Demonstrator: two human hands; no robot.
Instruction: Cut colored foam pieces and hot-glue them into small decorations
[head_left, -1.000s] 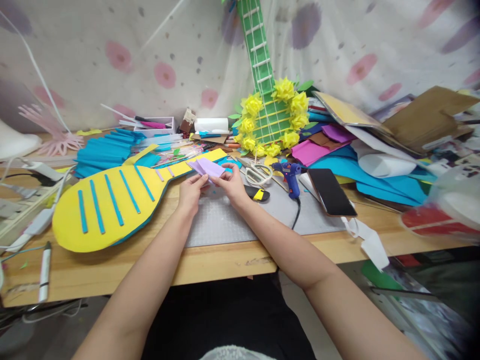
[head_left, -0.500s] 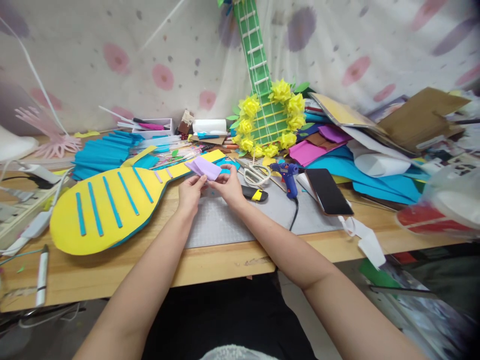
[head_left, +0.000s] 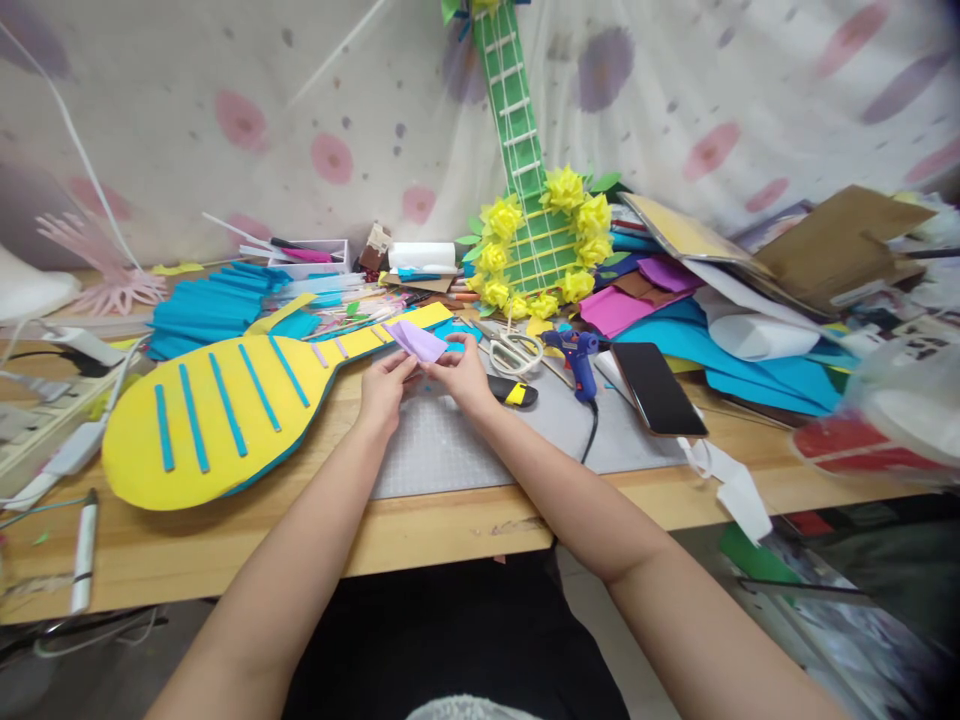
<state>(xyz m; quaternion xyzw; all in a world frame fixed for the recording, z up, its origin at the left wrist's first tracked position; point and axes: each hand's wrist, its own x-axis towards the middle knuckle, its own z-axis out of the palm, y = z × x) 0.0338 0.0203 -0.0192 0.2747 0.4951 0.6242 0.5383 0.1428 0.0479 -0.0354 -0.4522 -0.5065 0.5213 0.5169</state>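
A folded piece of purple paper (head_left: pixel 421 342) is pinched between my two hands over the grey cutting mat (head_left: pixel 442 455). My left hand (head_left: pixel 385 388) grips its lower left side, fingers closed. At its right end my right hand (head_left: pixel 463 375) closes on it with thumb and fingers. Just behind and left lies a yellow paper guitar (head_left: pixel 187 430) with blue strips on its body and small purple strips on its neck; the purple paper hides part of the neck. A black and yellow utility knife (head_left: pixel 514 391) lies right of my right hand.
White-handled scissors (head_left: pixel 516 353), a blue glue gun (head_left: pixel 576 360) with its cord and a phone (head_left: pixel 660 388) lie to the right. A green guitar with yellow flowers (head_left: pixel 536 250) leans on the curtain. Blue crepe paper (head_left: pixel 202 310) and a power strip (head_left: pixel 37 420) are at left.
The purple paper tilts differently and shows less of its face in my fingers. Both hands stay closed on it in nearly the same spot; the view has shifted slightly.
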